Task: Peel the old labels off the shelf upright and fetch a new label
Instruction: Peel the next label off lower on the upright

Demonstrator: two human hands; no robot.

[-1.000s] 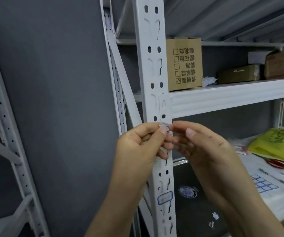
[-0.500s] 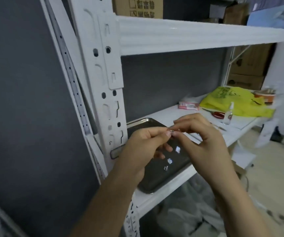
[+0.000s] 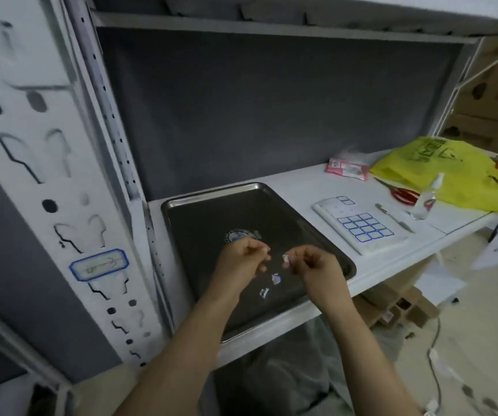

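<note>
Both my hands hover over a dark metal tray (image 3: 211,192) on the white shelf. My right hand (image 3: 312,264) pinches a small torn label scrap (image 3: 286,259) at its fingertips. A short gap to its left, my left hand (image 3: 241,256) has its fingers curled, and I see nothing held in them. Two more peeled scraps (image 3: 276,278) lie in the tray below the hands. On the white perforated shelf upright (image 3: 31,163) at the left, one blue-bordered old label (image 3: 99,264) is still stuck. A sheet of new blue-bordered labels (image 3: 361,226) lies on the shelf right of the tray.
Right of the label sheet lie a thin metal tool (image 3: 393,217), red-handled scissors (image 3: 404,193), a small clear bottle (image 3: 425,199), a pink packet (image 3: 346,168) and a yellow plastic bag (image 3: 458,175). Cardboard boxes stand at the far right. The upper shelf overhangs.
The view dropped from the upright to the tray. My hands came down from the upright together, then parted over the tray, and the scrap stayed with the right hand.
</note>
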